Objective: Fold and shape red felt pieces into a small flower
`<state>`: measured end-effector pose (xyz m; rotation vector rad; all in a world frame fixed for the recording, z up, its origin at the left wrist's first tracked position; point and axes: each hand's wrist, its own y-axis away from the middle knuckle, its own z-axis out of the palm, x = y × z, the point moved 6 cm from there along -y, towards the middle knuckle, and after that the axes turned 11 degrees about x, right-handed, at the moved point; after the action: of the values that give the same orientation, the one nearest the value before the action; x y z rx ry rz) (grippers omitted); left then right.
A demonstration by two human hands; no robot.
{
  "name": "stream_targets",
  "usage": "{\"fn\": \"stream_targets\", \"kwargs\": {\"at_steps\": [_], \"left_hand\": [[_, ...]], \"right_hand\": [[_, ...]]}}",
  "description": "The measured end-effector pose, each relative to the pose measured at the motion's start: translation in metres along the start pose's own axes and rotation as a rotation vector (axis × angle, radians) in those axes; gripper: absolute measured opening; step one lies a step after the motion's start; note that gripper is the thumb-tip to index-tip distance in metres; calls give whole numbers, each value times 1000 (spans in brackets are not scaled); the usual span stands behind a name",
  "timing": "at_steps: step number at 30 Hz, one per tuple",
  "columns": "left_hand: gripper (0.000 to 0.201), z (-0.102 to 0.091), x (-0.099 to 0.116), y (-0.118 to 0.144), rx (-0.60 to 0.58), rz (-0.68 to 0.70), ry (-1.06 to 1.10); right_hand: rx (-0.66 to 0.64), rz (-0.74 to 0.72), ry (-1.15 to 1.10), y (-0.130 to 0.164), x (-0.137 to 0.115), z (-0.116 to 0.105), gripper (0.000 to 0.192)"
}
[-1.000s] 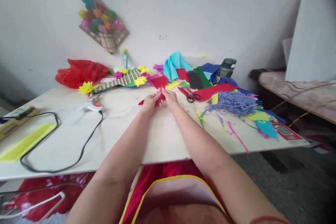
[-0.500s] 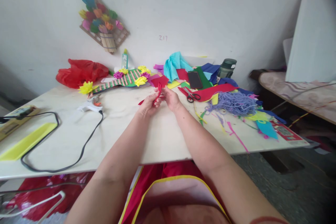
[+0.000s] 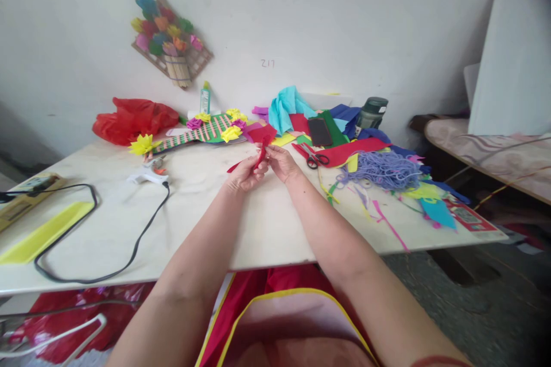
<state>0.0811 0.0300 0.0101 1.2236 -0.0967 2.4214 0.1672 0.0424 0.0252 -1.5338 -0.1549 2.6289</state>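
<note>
Both my hands meet over the middle of the white table [image 3: 275,229]. My left hand [image 3: 247,173] is closed around a narrow red strip [image 3: 262,156], paper or cloth, whose loose end points out to the left. From the other side, my right hand [image 3: 282,163] pinches the same strip near its upper part. Just beyond my fingers lie flat red pieces [image 3: 263,135]. To the right of my right hand rest scissors with black handles [image 3: 317,160], on a larger red sheet [image 3: 357,151].
A white glue gun [image 3: 150,175] with a black cord lies on the left. Behind it sits a green guitar-shaped craft with yellow flowers [image 3: 193,136]. On the right are a purple yarn heap [image 3: 383,170], a phone [image 3: 319,132] and a dark bottle [image 3: 372,113].
The red strip between my hands now stands more upright and folded together. My right fingers have shifted slightly on it; the things on the table stay put.
</note>
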Motion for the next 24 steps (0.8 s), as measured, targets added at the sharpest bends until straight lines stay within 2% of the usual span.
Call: {"fn": "stream_targets", "kwargs": {"at_steps": [6,9,13,17,24], "left_hand": [[44,-3,10,-6,73,196,-300],[42,-5,15,-8,148,353,-418],[38,-9,20,-10,263,494,-504],[32,-9,21,-11,281,538,-566],[27,-5,15,-10,211,492,-637]], "right_hand": [[197,-28,47,-11,8,-15,28],[263,-63,72,-14,8,-18,26],[283,-81,82,-14,8,-16,25],[274,-80,109,-13,7,-17,26],[242,-99,183,-10,2,-17,31]]}}
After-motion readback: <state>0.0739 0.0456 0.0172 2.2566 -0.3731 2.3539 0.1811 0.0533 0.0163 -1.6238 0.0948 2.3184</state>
